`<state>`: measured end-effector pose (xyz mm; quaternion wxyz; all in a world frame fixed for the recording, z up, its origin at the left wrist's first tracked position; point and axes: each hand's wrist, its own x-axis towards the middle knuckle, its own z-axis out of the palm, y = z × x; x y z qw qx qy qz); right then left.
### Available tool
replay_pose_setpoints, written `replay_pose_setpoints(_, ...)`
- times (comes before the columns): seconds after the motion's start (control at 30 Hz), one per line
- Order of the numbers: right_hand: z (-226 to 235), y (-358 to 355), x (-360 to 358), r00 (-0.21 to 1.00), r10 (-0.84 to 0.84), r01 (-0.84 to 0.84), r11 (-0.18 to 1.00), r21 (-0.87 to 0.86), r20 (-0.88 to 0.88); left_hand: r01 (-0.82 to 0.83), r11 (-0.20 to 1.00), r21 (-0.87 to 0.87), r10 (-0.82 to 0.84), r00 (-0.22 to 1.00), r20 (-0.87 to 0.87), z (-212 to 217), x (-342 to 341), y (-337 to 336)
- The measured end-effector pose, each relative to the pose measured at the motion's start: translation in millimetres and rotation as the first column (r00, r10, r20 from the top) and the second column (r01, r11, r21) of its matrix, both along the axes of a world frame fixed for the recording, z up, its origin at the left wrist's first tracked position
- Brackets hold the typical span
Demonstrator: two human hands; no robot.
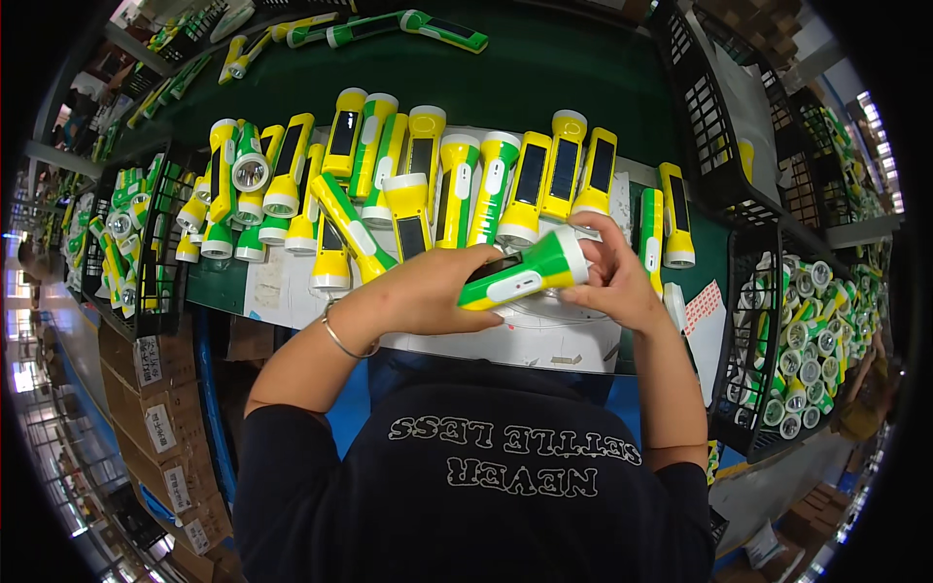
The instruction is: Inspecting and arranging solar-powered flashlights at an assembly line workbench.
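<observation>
While both hands meet over the near edge of the surface (544,345), a green and yellow flashlight (520,274) is held between them, raised just above the white sheet. Its long axis runs nearly level, left to right, tilted slightly upward toward the right. The wide lens end points right, into the right hand (610,277); the narrow handle end points left, into the left hand (428,291). The left hand wraps from behind and below, fingers curled around the handle, closed on it. The right hand sits at the head, fingertips (583,238) pinching the white rim of the lens end. Beyond the hands, farther from the person, lies a row of similar flashlights (437,175). Right of the right hand stands a black crate (753,291) filled with more.
</observation>
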<state>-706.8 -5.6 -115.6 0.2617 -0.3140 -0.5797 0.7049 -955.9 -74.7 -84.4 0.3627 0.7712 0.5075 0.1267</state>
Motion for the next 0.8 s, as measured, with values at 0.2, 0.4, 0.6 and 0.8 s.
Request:
replay_pose_setpoints(0.2, -47, -18, -43, 0.703, -0.350, -0.114, 0.804, 0.584, 0.619, -0.345, 0.875, -0.340, 0.475, 0.745, 0.468, -45, -6, -5)
replay_pose_setpoints(0.4, -54, -13, -53, 0.642, -0.452, -0.216, 0.668, 0.712, 0.619, -0.473, 0.824, -0.312, 0.566, 0.679, 0.468, -61, 7, -2)
replay_pose_setpoints(0.6, -60, -9, -29, 0.872, -0.276, 0.115, 0.918, 0.378, 0.405, -0.493, 0.869, -0.048, 0.466, 0.781, 0.415, -48, 19, 1)
replay_pose_setpoints(0.8, -11, -9, -18, 0.960, -0.244, 0.228, 0.966, 0.125, 0.134, -0.413, 0.911, 0.006, 0.363, 0.806, 0.467, -61, 37, 8)
